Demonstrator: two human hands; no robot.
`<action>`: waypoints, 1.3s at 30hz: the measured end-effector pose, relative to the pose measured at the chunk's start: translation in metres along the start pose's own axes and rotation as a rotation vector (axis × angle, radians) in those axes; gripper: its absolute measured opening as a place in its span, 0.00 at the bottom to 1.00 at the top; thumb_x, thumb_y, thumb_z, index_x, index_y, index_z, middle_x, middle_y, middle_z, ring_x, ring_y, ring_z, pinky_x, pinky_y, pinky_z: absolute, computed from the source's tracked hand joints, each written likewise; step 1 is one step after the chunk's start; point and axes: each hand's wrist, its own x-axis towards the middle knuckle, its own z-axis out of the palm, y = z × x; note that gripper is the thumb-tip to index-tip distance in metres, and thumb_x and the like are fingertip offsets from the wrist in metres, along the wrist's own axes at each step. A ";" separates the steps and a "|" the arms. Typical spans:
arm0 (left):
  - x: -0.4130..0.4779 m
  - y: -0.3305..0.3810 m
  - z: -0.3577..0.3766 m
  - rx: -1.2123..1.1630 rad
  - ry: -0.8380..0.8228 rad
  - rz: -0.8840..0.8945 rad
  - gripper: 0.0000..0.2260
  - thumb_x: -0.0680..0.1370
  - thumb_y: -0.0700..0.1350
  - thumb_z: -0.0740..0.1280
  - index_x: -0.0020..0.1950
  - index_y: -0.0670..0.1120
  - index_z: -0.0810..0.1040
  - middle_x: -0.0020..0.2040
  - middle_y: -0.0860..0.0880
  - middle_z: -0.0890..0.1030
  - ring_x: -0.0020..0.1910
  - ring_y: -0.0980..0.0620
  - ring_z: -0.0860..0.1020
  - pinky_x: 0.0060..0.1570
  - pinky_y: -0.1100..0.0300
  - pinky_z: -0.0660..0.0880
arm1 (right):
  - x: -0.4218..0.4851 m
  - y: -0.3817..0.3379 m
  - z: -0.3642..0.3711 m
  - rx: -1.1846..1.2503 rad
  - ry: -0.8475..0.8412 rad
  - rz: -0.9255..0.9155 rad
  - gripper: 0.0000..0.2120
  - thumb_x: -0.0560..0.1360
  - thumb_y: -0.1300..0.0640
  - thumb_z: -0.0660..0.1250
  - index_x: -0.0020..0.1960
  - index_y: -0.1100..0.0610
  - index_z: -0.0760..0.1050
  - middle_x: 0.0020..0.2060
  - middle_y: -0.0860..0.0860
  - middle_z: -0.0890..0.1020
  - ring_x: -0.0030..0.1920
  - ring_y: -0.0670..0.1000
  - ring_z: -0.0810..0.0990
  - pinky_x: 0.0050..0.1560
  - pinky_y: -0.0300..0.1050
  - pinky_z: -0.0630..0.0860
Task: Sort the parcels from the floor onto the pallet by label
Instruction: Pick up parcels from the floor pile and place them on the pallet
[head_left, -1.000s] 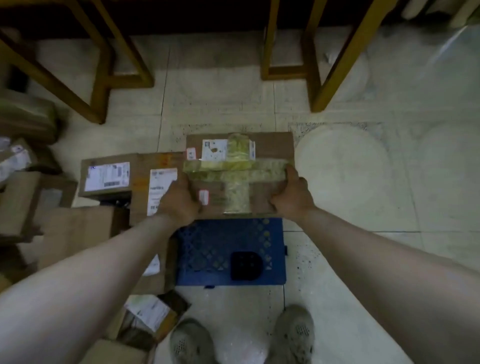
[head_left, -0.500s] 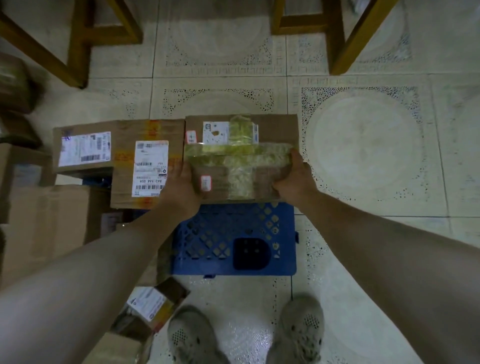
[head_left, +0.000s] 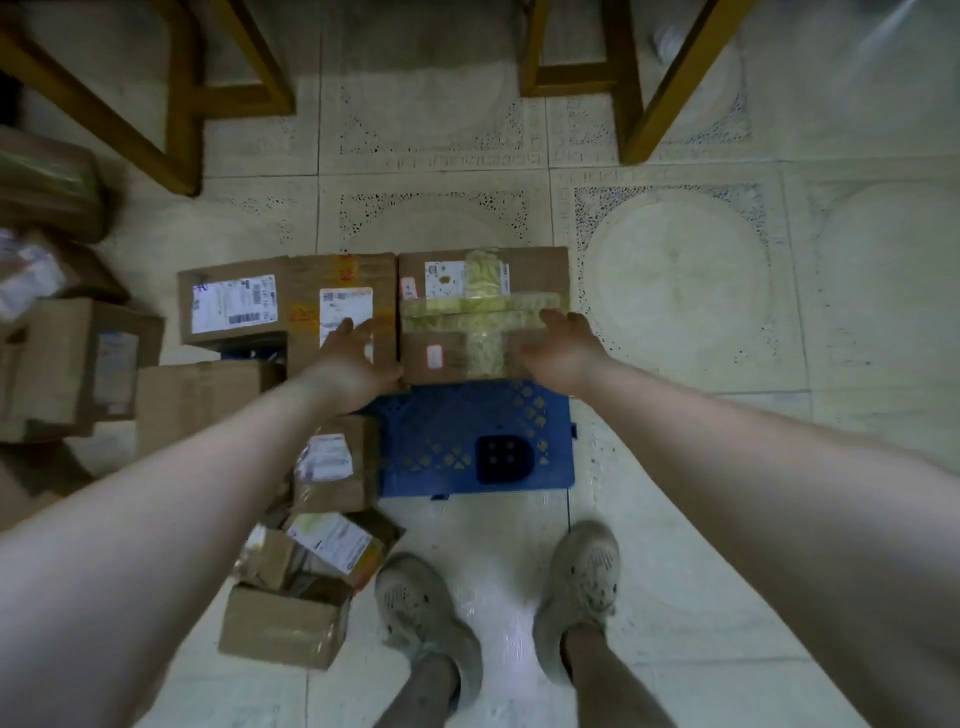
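Presently I observe the taped parcel (head_left: 483, 317) resting on the far end of the blue pallet (head_left: 475, 441), flush against a labelled parcel (head_left: 343, 312) on its left. The left hand (head_left: 353, 364) and right hand (head_left: 563, 351) hover at its near corners, fingers spread and grasping nothing. More parcels (head_left: 283, 618) lie on the floor (head_left: 675, 260) to the left.

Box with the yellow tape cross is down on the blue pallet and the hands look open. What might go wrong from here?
1. The taped box sits at the far end of the blue pallet; it may overhang and tip if nudged.
2. It butts against the neighbouring box, so the left hand pulling back could drag that one.
3. Loose parcels lie beside the shoes: a likely trip hazard when stepping left.
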 end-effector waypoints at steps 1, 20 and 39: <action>-0.021 0.001 -0.012 -0.009 -0.029 0.005 0.32 0.76 0.52 0.68 0.76 0.48 0.59 0.77 0.46 0.58 0.74 0.45 0.58 0.71 0.48 0.60 | -0.025 -0.010 -0.008 -0.003 -0.004 -0.006 0.33 0.78 0.45 0.60 0.77 0.53 0.52 0.75 0.59 0.56 0.70 0.62 0.63 0.67 0.54 0.67; -0.462 -0.013 -0.186 -0.040 0.378 -0.267 0.33 0.76 0.54 0.66 0.77 0.50 0.55 0.78 0.46 0.52 0.76 0.46 0.53 0.72 0.49 0.56 | -0.409 -0.189 -0.108 -0.141 0.070 -0.386 0.31 0.78 0.44 0.63 0.76 0.52 0.58 0.71 0.56 0.68 0.65 0.58 0.72 0.57 0.50 0.72; -0.674 -0.281 -0.321 -0.127 0.567 -0.262 0.31 0.78 0.54 0.65 0.77 0.50 0.55 0.78 0.45 0.51 0.76 0.45 0.53 0.72 0.51 0.53 | -0.573 -0.418 0.072 -0.425 0.065 -0.687 0.30 0.78 0.44 0.62 0.75 0.56 0.59 0.71 0.56 0.68 0.68 0.57 0.69 0.60 0.48 0.70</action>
